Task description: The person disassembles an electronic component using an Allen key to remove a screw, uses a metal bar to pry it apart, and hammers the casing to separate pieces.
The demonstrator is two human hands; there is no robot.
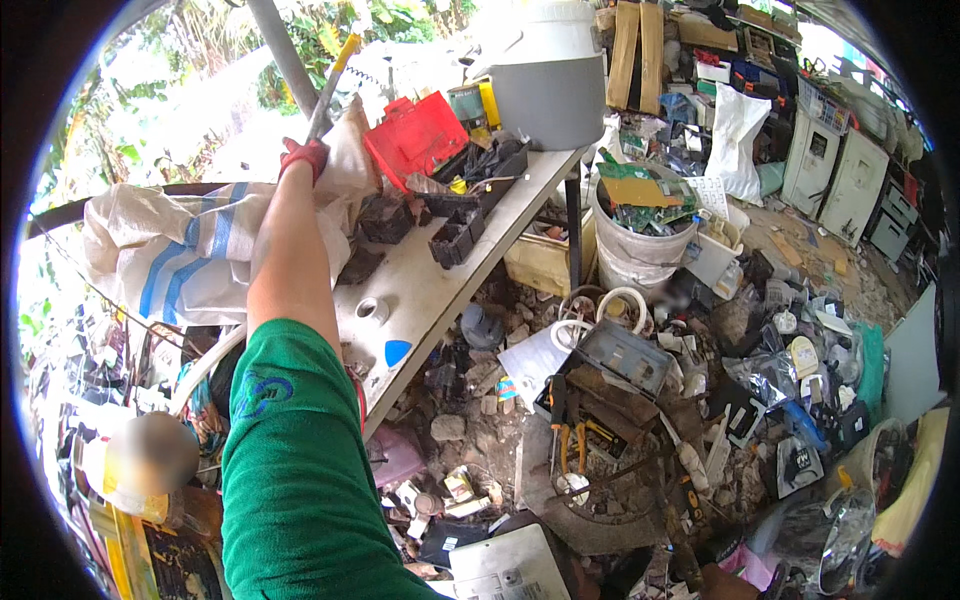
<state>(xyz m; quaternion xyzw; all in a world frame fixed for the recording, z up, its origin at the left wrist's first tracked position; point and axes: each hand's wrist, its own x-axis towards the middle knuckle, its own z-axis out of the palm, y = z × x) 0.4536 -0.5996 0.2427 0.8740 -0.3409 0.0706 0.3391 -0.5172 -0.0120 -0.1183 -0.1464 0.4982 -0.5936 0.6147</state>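
Observation:
My left arm, in a green sleeve, reaches forward over the table's left part. My left hand (304, 160), in a red glove, is closed round a long grey tool with a yellow end (332, 85); its exact kind I cannot make out. The tool points up and away, in front of a grey post. Beside and below my hand lies a white woven sack with blue stripes (215, 250), partly hidden by my forearm. An open red plastic case (415, 138) stands to the right of the hand. My right hand does not show clearly anywhere.
The white table (420, 310) carries black plastic trays (457, 235), a white ring-shaped piece (371, 310) and a large grey bucket (548, 95). Right of it, a white bucket (640, 245) holds green circuit boards. Scrap, orange-handled pliers (573, 447) and a grey box (625, 355) litter the ground.

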